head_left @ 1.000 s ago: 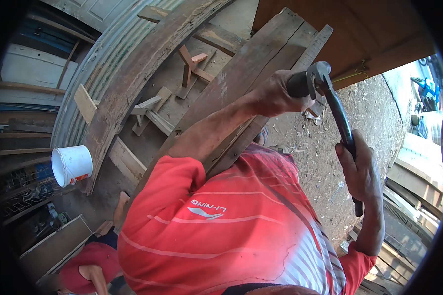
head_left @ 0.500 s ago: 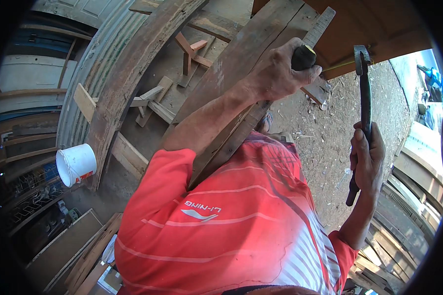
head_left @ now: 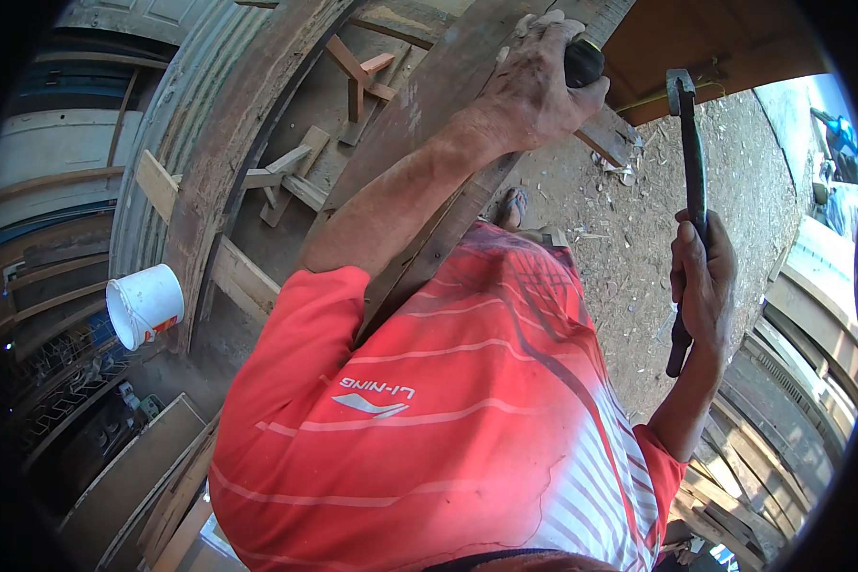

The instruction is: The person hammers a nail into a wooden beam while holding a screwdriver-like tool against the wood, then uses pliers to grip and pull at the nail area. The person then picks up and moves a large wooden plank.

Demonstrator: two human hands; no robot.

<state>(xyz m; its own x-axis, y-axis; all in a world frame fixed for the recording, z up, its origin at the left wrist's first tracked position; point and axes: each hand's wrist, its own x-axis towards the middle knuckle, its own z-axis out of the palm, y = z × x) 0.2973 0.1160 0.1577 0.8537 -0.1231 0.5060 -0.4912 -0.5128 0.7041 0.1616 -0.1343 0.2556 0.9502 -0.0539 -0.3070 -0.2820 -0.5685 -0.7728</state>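
Note:
In my right hand (head_left: 704, 276) is a hammer (head_left: 694, 172) with a dark handle, its metal head raised at the far end. My fingers wrap around the lower part of that handle. My left hand (head_left: 539, 86) rests on a thick wooden beam (head_left: 439, 119) and is closed around a dark tool handle (head_left: 583, 63) with a rounded end and a thin yellow edge. The working end of that tool is hidden, so its kind cannot be told. The hammer is to the right of the beam, apart from it.
A brown panel (head_left: 705, 43) stands beyond the beam. Another long weathered beam (head_left: 229, 143) lies left, with wooden offcuts (head_left: 291, 176) between the two. A white bucket (head_left: 145, 305) is at the left. Stacked boards (head_left: 763, 448) lie at the right, and chips litter the ground (head_left: 620, 248).
The left hand has shifted slightly up and left in view, with its fingers more spread over the beam. The hammer has moved a little left, its head still raised.

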